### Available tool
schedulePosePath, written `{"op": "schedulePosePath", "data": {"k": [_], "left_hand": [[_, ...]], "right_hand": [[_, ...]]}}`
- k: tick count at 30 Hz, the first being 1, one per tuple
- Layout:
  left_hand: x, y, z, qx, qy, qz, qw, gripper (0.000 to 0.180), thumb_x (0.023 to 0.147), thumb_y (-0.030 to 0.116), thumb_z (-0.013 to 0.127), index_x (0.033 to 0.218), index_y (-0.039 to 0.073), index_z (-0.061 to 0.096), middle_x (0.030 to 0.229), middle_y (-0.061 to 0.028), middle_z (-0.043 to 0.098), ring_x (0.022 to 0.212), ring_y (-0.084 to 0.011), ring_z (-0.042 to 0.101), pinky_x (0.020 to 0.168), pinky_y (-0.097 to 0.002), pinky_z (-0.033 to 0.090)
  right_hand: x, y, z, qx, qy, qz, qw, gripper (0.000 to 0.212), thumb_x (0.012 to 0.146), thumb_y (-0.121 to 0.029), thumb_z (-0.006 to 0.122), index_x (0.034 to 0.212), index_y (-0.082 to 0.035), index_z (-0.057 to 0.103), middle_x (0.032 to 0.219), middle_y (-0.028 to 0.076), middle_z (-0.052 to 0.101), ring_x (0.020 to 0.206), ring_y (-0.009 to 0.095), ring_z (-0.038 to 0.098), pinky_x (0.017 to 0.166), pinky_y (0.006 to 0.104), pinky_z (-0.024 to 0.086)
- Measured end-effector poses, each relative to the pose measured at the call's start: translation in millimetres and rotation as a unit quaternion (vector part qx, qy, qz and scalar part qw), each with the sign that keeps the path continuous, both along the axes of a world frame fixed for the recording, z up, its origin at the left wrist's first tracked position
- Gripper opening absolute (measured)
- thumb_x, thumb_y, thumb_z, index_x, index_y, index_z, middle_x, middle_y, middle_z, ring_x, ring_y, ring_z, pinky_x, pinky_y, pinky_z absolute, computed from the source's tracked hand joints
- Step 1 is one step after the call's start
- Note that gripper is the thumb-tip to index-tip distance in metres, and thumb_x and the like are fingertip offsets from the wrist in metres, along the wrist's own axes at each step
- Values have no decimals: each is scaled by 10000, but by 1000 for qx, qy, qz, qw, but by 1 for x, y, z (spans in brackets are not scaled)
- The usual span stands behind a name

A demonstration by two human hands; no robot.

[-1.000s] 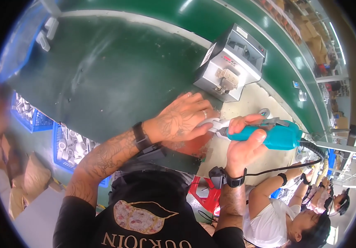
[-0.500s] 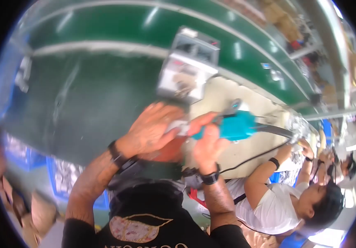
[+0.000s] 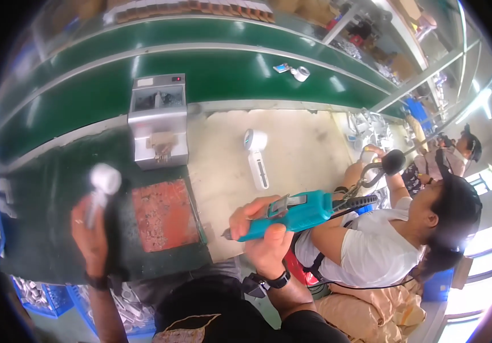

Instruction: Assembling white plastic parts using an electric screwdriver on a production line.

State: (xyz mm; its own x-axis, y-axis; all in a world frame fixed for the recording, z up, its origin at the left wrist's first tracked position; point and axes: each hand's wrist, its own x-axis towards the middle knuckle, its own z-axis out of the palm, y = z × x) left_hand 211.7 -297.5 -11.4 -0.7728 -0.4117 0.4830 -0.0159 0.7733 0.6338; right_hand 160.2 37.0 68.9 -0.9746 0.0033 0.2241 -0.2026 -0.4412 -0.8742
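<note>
My left hand (image 3: 90, 243) is closed around the handle of a white round-headed handheld device (image 3: 105, 179), slightly blurred, over the dark green part of the bench. The device's head points away from me. In my right hand (image 3: 268, 243) is a teal electric screwdriver (image 3: 297, 214), its tip pointing left above the beige bench surface. A metal hook (image 3: 371, 173) and a black cable are at its rear end. A second white round-headed device (image 3: 256, 154) lies on the beige surface beyond the screwdriver, with its slotted handle toward me. A worn red mat (image 3: 166, 216) lies between my hands.
A grey metal dispenser box (image 3: 160, 123) stands behind the red mat. Past it runs a green conveyor (image 3: 217, 74) carrying a white part (image 3: 300, 74). Blue crates (image 3: 57, 300) of parts sit at lower left. A co-worker in white (image 3: 366, 246) works close on my right.
My hands have come apart from over the red mat. The left has carried the white device left; the right keeps the screwdriver. My view has shifted right, showing the second device more fully.
</note>
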Motion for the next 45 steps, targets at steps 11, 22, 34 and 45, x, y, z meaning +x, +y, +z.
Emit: {"op": "schedulePosePath", "data": {"k": [11,22,34,45], "left_hand": [[-101,107,65,-25,13,-218,976,158,894,167,731,971,33,698,853,-135,693,786,-311,690,734,-380,552],[-208,280,-1,-24,-253,-321,912,591,859,624,605,1042,64,658,1053,-124,682,1039,-339,630,886,-512,439],[-100,143,31,-21,-45,-350,935,252,786,206,720,982,64,647,869,-74,614,812,-319,642,680,-453,514],[-63,84,-5,-85,-35,-367,926,323,916,340,682,1129,98,701,1134,-91,606,1138,-303,567,979,-449,446]], "right_hand": [[-2,48,-26,114,25,-71,991,796,800,-688,727,1062,43,549,747,96,594,644,205,615,583,322,504],[9,37,-25,168,55,-86,981,775,843,-684,686,1071,39,522,701,89,568,599,208,587,545,307,480],[-3,22,-19,148,1,-37,988,815,812,-704,696,1103,38,524,718,96,575,635,211,597,568,322,499],[-99,-104,23,108,145,18,983,507,1034,-495,529,1086,8,564,725,73,547,669,188,546,611,325,455]]}}
